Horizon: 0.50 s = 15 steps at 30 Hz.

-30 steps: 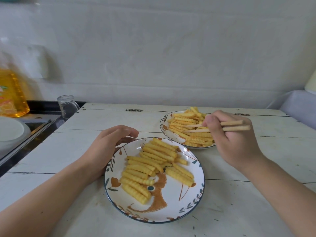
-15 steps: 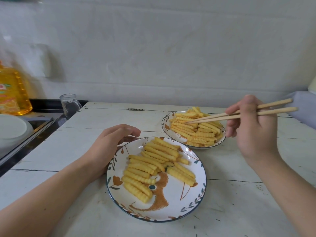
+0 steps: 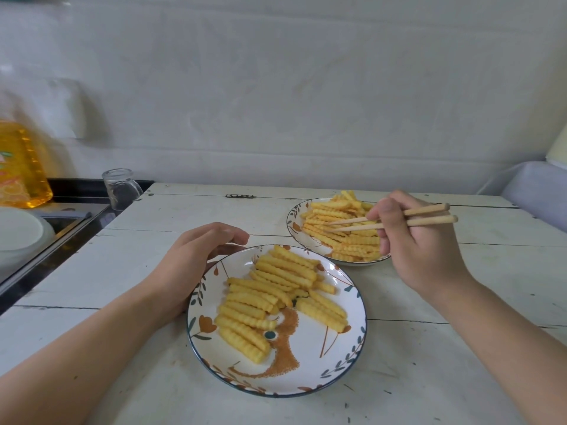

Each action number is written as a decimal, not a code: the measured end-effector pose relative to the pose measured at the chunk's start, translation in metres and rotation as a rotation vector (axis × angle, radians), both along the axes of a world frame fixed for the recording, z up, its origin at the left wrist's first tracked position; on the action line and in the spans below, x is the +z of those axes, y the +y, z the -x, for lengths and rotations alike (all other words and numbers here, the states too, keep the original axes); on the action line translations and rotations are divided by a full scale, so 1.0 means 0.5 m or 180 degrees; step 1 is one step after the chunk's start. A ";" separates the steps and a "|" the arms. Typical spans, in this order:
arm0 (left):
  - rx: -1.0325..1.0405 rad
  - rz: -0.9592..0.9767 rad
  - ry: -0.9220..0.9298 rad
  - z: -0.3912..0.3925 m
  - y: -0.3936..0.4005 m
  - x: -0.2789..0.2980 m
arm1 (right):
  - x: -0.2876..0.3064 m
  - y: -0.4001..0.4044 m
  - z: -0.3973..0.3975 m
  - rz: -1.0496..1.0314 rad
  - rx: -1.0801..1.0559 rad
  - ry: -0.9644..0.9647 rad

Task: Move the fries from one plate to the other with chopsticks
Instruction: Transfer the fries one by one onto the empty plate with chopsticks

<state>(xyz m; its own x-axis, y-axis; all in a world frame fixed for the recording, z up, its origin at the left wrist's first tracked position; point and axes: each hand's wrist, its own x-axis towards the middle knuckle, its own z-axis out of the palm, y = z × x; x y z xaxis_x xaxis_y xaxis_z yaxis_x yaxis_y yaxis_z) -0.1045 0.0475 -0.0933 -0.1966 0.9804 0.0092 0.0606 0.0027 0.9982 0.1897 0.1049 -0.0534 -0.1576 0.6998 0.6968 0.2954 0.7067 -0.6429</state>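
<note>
the right hand [image 3: 420, 246], at the right of the frame, has its fingers curled round a pair of wooden chopsticks [image 3: 389, 220], thumb and forefinger pinching them near the middle. the tips point left and lie over the heap of crinkle-cut fries [image 3: 340, 228] on the far plate [image 3: 294, 223], slightly parted; whether they touch a fry cannot be told. no fry sits between the tips.

the left hand [image 3: 196, 262], at centre left, rests on the table with its fingers loosely curved round the upper left rim of the near plate [image 3: 346, 360], the fingertips touching or just beside that rim; it holds nothing else. this near plate, in the lower middle of the frame, has a blue edge, leaf sprigs and an orange speckled figure, and carries a second lot of fries [image 3: 276, 296] laid mostly side by side across its upper half. the two plates stand just apart, the far one up and to the right.

both stand on a white painted plank table [image 3: 153, 256], scuffed, with dark seams between the boards and a small metal hinge [image 3: 240, 196] near its back edge. behind it runs a pale, blotchy wall [image 3: 276, 87]. at the left edge, a dark counter [image 3: 61, 240] holds a clear glass cup [image 3: 121, 188], a yellow oil bottle [image 3: 21, 167] and a white dish [image 3: 18, 231]. at the far right lies something covered in pale grey cloth [image 3: 537, 191].
</note>
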 end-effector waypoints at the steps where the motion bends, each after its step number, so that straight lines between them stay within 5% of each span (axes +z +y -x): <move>1: 0.0006 0.0002 0.0003 0.000 0.002 -0.001 | 0.000 -0.001 0.002 0.0012 -0.0005 0.0114; 9: 0.0020 0.0015 -0.0014 -0.002 0.002 0.000 | 0.033 0.009 -0.019 0.0543 -0.0245 0.1724; 15: -0.0034 0.0040 -0.0047 -0.002 -0.001 0.003 | 0.063 -0.020 0.001 0.1356 0.0562 0.2264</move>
<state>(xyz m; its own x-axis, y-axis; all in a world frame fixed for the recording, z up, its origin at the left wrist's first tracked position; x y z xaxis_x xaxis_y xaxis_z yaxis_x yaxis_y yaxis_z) -0.1035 0.0472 -0.0916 -0.1860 0.9825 -0.0059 0.0458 0.0147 0.9988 0.1893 0.0947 -0.0219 0.0868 0.9314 0.3536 -0.3723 0.3595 -0.8556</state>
